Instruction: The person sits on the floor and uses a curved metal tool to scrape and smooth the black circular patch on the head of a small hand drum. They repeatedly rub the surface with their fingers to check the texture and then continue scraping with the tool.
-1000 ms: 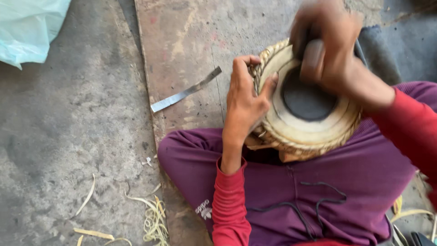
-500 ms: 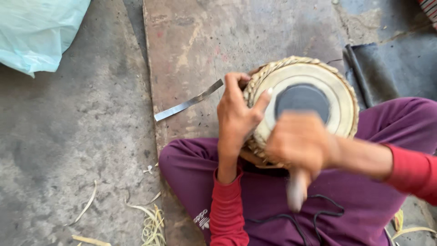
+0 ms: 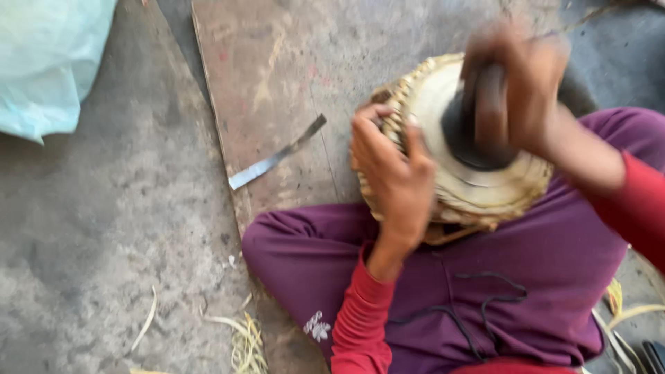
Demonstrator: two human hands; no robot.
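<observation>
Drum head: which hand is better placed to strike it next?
Right. The right hand holds a dark tool directly over the drum and its black centre patch, though blurred. The left hand grips the drum's woven rim, steadying it.

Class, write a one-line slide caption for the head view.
Left hand steadies a drum in the lap while the right hand holds a blurred tool over its dark centre.

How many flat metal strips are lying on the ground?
1: a metal strip lies on the brown board, left of the drum gripped by the left hand. Others may be hidden.
</observation>
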